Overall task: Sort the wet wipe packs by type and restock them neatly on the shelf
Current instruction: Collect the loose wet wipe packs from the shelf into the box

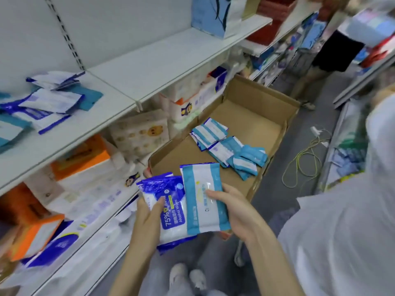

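While the left hand (147, 212) grips the dark-blue 75% alcohol wipes packs (168, 201) with the thumb curled over their face, the right hand (233, 208) pinches one teal wet wipe pack (203, 195) that overlaps them. Its long axis points away from the person. The shelf (96, 124) with loose packs (49, 103) lies up and to the left, so the left hand seems nearer. More teal packs lie in the cardboard box (256, 116) ahead.

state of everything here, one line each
left hand: grips dark blue alcohol wipes pack
right hand: grips light blue pack, overlapping the dark blue one
cardboard box: open, partly filled
packs in box: loose heap, lying flat
packs on shelf: untidy pile, types mixed
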